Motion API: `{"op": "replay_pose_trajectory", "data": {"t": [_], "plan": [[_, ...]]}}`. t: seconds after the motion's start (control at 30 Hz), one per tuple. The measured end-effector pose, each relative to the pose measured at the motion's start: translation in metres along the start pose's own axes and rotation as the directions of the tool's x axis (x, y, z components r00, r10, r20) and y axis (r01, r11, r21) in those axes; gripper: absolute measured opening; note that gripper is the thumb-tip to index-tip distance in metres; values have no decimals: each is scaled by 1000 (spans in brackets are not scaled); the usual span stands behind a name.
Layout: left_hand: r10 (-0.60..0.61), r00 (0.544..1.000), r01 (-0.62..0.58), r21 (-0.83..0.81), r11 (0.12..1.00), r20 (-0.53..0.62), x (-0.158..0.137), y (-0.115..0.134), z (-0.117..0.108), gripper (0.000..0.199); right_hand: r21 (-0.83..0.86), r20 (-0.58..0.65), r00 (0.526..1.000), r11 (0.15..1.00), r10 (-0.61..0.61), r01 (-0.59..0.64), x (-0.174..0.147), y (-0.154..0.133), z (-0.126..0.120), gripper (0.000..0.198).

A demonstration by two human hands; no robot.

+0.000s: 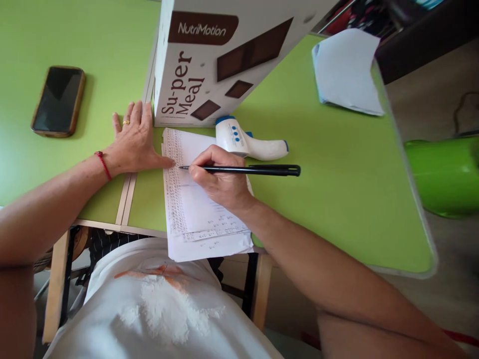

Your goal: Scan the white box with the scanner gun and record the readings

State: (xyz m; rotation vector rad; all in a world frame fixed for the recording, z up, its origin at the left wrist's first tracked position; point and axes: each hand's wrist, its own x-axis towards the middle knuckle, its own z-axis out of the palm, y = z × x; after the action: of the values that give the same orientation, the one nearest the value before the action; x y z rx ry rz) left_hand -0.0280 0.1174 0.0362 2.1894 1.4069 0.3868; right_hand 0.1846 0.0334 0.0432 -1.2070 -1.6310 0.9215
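Nearest: paper sheets [202,207] overhang tabletop [329,209] edge; prob. light, limp, easily creased, best pinned flat at L edge. R hand [224,182] has its grip pinched round black pen [269,170] near the tip, over sheets; pen prob. light, stiff, maybe slick, so hold low on barrel. L hand [134,142] grip spread flat, thumb on sheets' L edge. Beyond: white thermometer gun [239,142], then tall box [194,75].

Table [337,204]: phone [60,102] on left side | box [204,65] standing at back, right of phone | papers [198,209] before box, overhanging near edge | left hand [136,142] left of papers, thumb over their edge | right hand [222,179] above papers, pen [273,170] in it | thermometer [241,140] before box, behind right hand | sheets [348,72] at back right
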Motion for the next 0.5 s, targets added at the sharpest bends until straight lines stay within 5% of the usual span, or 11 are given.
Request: {"op": "replay_pose_trajectory", "data": {"t": [0.5], "plan": [[2, 1000, -2, -22, 1000, -13, 0, 1, 0, 138, -32, 21, 998, 998, -52, 52, -1, 2, 2, 26]]}}
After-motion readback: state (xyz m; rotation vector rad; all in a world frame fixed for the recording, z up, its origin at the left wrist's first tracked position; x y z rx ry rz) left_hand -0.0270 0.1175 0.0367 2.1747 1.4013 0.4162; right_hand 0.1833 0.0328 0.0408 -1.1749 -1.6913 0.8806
